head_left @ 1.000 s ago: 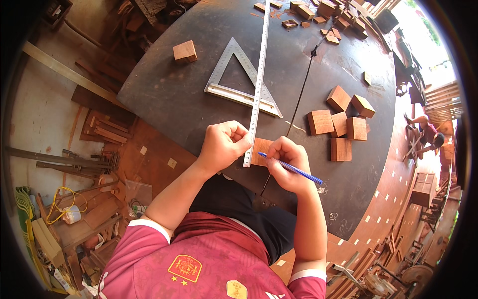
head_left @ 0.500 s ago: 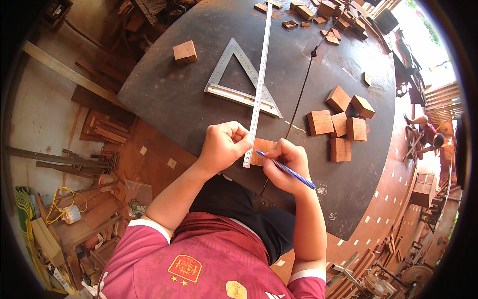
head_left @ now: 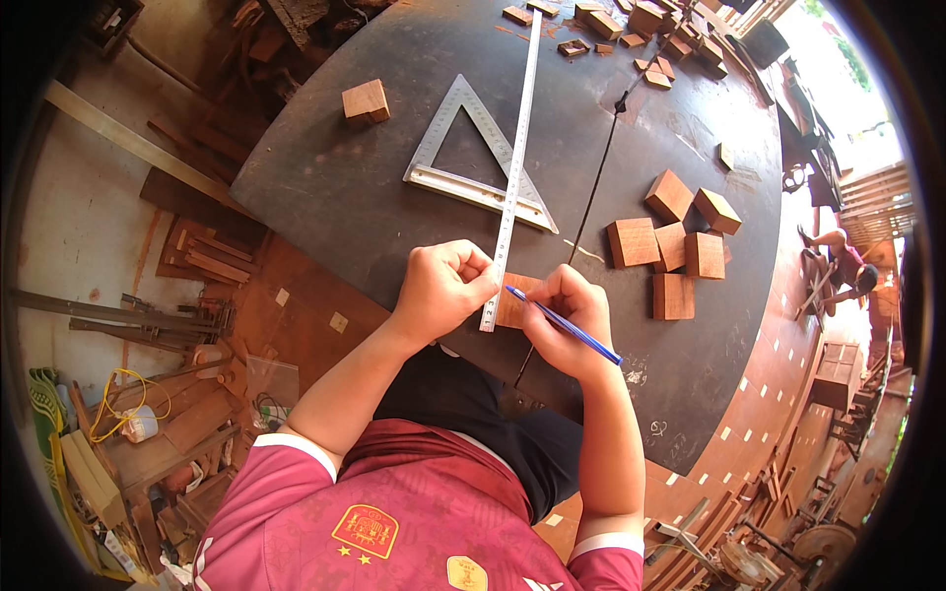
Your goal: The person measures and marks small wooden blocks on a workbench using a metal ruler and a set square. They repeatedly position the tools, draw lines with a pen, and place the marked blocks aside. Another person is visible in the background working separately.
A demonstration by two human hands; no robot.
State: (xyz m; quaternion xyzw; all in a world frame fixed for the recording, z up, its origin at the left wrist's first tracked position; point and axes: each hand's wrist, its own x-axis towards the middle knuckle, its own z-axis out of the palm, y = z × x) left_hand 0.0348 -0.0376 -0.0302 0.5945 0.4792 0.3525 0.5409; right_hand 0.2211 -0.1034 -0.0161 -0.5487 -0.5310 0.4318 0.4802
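Ruler (head_left: 514, 167) could skew
Left hand (head_left: 443, 288) pinches its edge; right of it, right hand (head_left: 574, 320) clasps pen (head_left: 591, 344), whose push could shift it.

Ruler (head_left: 522, 118) across set square (head_left: 478, 190), blocks (head_left: 672, 244) right

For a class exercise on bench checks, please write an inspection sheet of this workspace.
Surface: dark flat table, pale marks at right.
Job's things: silver metal ruler over a silver triangular metal set square; brown wooden block at the ruler's near end; slender blue pen.
Clutter: loose brown wooden blocks at right; wooden pieces beyond.
Hands: left hand touches the ruler; right hand holds the pen.
Cables: looped yellow cord at left, off the table.
Surroundings: reddish tiled floor; another person at right.
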